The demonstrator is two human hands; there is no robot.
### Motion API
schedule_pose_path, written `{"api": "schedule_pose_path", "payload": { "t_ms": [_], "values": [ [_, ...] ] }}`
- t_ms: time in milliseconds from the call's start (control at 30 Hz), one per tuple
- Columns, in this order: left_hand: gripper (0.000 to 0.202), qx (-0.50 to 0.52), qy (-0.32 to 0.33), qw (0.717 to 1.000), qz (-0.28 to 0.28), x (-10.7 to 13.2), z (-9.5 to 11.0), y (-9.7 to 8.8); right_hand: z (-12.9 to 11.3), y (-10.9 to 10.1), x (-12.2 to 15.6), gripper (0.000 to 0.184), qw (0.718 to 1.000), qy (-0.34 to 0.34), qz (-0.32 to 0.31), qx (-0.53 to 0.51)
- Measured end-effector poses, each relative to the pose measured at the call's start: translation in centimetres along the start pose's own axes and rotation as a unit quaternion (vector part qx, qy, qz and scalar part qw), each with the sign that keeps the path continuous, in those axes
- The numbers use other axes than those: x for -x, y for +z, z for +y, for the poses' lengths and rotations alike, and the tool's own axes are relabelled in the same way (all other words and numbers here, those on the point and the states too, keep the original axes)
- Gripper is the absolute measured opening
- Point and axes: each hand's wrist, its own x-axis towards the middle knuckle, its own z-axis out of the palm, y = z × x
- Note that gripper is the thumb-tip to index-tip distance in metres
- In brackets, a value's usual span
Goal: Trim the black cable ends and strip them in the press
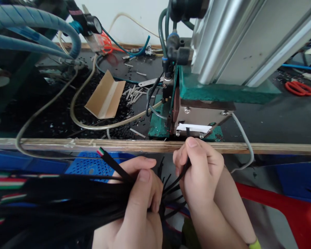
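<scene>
My left hand [140, 197] is closed around a thick bundle of black cables [67, 204]. Red, white and green inner wires show at several cable ends on the left, including one cable [114, 165] that sticks up by the thumb. My right hand [199, 166] pinches a single black cable [178, 178] between thumb and forefinger. Its tip meets the front of a metal machine block [202, 116], at a strip of white tape [194, 128]. How far the tip goes in is hidden.
An aluminium column [235, 41] rises above the block. A folded cardboard piece [106, 95], pale tube pieces [134, 95] and black scraps lie left on the bench. Red-handled scissors [299, 88] lie right. Below the wooden edge [114, 144] are a blue basket [90, 164] and a red stool [292, 214].
</scene>
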Motion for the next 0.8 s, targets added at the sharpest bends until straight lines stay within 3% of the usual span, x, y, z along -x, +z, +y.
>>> {"api": "schedule_pose_path", "payload": {
  "t_ms": [133,333,433,500,633,800],
  "values": [
    [0.017,0.005,-0.007,0.999,0.038,0.1,0.3,0.7,0.4,-0.1,0.2,0.05,1.0,-0.017,-0.006,-0.003],
    [0.019,0.008,-0.01,0.999,0.029,-0.1,-0.1,-0.2,0.8,-1.0,0.4,0.043,0.997,-0.048,-0.053,0.023],
    [0.017,0.03,0.001,1.0,-0.009,-0.3,-0.4,-0.9,0.8,-1.4,0.4,0.042,0.993,-0.061,-0.083,0.051],
    [0.014,0.045,-0.004,0.999,-0.019,-0.3,-0.6,-1.0,0.9,-1.6,0.4,0.042,0.988,-0.088,-0.102,0.075],
    [0.01,0.059,-0.047,0.997,0.029,-0.1,-0.7,-0.7,1.0,-2.0,0.2,0.045,0.969,-0.153,-0.158,0.108],
    [0.009,0.076,-0.081,0.994,0.007,0.0,-0.8,-0.3,0.7,-2.5,-0.1,0.046,0.944,-0.197,-0.232,0.125]
  ]
}}
